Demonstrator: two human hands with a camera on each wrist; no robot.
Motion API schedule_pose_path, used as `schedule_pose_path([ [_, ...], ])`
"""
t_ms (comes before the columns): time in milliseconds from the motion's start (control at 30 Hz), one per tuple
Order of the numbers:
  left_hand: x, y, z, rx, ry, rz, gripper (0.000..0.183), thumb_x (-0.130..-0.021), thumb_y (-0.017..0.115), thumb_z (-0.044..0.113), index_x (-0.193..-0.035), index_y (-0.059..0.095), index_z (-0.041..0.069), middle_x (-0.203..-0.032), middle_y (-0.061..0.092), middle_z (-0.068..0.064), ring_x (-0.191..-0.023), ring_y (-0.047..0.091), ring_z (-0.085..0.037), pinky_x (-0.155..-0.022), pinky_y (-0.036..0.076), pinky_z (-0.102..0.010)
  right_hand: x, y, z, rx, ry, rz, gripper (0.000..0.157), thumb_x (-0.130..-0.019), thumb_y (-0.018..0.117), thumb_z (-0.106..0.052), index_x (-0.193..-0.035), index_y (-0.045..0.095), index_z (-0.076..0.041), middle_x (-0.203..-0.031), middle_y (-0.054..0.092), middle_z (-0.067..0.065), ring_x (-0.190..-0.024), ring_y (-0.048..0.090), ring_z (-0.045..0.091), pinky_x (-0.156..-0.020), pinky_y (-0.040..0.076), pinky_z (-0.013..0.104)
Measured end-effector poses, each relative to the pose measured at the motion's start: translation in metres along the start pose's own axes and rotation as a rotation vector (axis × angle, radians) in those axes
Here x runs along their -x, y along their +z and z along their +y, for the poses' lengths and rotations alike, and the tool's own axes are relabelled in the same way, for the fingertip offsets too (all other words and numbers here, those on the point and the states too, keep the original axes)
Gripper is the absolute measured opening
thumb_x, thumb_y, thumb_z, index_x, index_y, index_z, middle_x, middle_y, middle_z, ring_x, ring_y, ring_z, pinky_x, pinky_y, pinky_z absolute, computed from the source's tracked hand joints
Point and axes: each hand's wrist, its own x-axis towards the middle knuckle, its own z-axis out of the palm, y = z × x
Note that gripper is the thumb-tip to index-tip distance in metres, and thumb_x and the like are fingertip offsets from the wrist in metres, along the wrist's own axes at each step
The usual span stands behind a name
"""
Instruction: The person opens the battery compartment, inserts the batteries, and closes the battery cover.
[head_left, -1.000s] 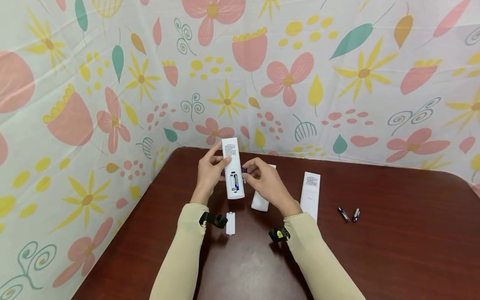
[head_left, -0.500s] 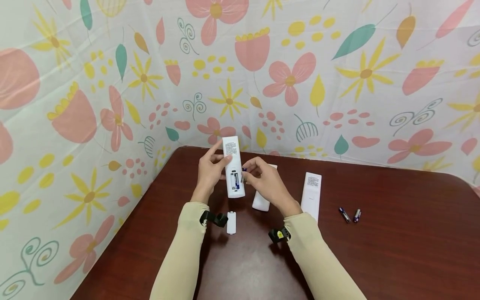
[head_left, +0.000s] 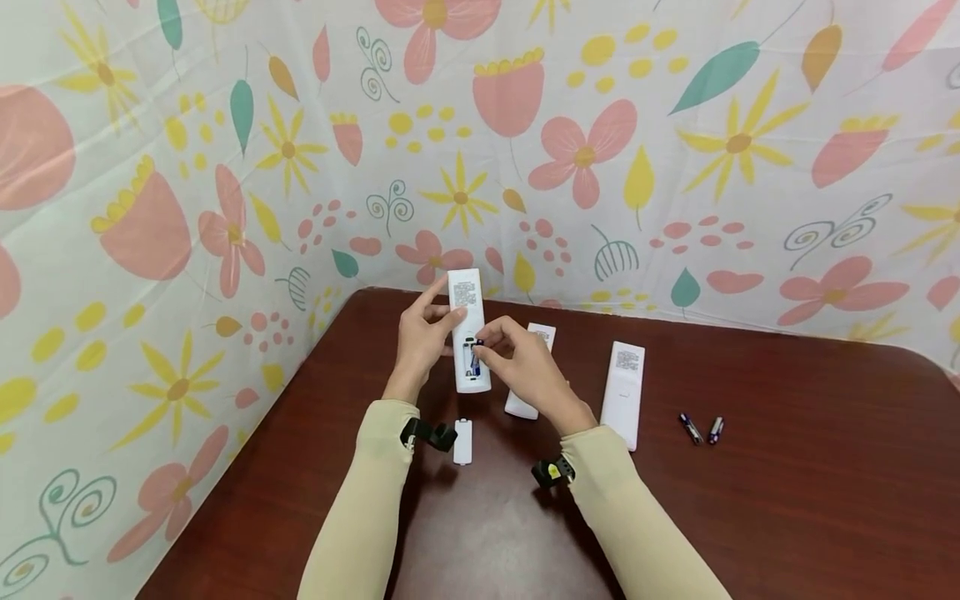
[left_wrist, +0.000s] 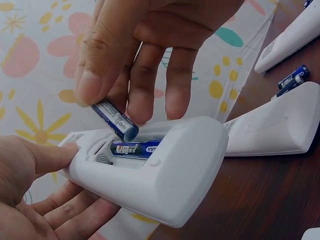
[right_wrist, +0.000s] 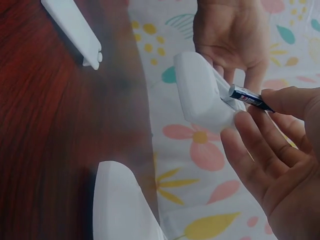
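Note:
My left hand (head_left: 420, 343) grips a white remote control (head_left: 467, 292) raised above the table, its back facing up with the battery compartment uncovered. One blue AAA battery (left_wrist: 134, 149) lies in that compartment, beside a bare slot with a spring showing. Between thumb and fingers of my right hand (head_left: 525, 367) a second AAA battery (left_wrist: 115, 120) is pinched. It is tilted, its lower end just over the compartment; whether it touches is unclear. Below the remote, the detached battery cover (head_left: 462, 442) lies on the table.
A second white remote (head_left: 522, 406) lies partly behind my right hand. Farther right is a third white remote (head_left: 622, 400), then two loose batteries, one slanted (head_left: 690, 428) and one more upright (head_left: 716, 430). A floral cloth (head_left: 300, 192) hangs behind the brown table (head_left: 787, 500).
My right hand has moved left with the battery, from beside the remote to over its open compartment. The left hand still holds the remote at nearly the same place.

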Motion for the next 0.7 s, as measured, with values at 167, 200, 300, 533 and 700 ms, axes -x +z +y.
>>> schedule_pose_path([
  [167,0.001,-0.001,0.0,-0.01,0.007,-0.004,0.061,-0.103,0.075,0.017,-0.156,0.055,0.039,-0.116,0.069,-0.013,-0.089,0.072,-0.03,-0.06,0.065,-0.04,-0.001,0.004,0.0,0.029,-0.019,0.01,0.018,-0.1,0.078,-0.011,-0.115,0.069,-0.007,-0.1,0.072,0.003,-0.091,0.07,0.021,-0.08,0.058,0.039],
  [200,0.001,-0.001,0.0,-0.012,0.006,-0.006,0.061,-0.103,0.075,0.017,-0.156,0.055,0.039,-0.116,0.069,-0.013,-0.089,0.073,-0.03,-0.06,0.065,-0.04,-0.001,0.005,0.0,0.036,-0.016,0.011,0.018,-0.1,0.078,-0.011,-0.115,0.069,-0.007,-0.1,0.072,0.003,-0.091,0.07,0.021,-0.08,0.058,0.039],
  [300,0.001,-0.001,0.0,-0.017,0.007,-0.014,0.061,-0.103,0.075,0.017,-0.156,0.055,0.038,-0.116,0.069,-0.013,-0.09,0.073,-0.029,-0.061,0.065,-0.04,-0.001,0.008,0.001,0.072,-0.016,0.019,0.019,-0.099,0.079,-0.012,-0.114,0.07,-0.007,-0.1,0.073,0.003,-0.091,0.07,0.021,-0.081,0.059,0.039],
  [533,0.001,0.001,0.003,-0.018,0.03,-0.015,0.061,-0.103,0.075,0.017,-0.158,0.054,0.034,-0.116,0.069,-0.014,-0.088,0.072,-0.031,-0.059,0.064,-0.039,-0.001,0.012,0.004,0.143,-0.066,0.043,0.016,-0.098,0.08,-0.009,-0.112,0.073,-0.006,-0.098,0.068,0.003,-0.091,0.067,0.022,-0.083,0.058,0.039],
  [700,0.001,0.002,0.002,-0.016,0.021,-0.021,0.061,-0.103,0.074,0.016,-0.158,0.054,0.035,-0.116,0.069,-0.014,-0.088,0.072,-0.03,-0.059,0.064,-0.039,0.0,0.012,0.007,0.176,-0.106,0.054,0.018,-0.099,0.078,-0.008,-0.116,0.079,-0.005,-0.097,0.066,0.003,-0.083,0.062,0.019,-0.075,0.055,0.035],
])
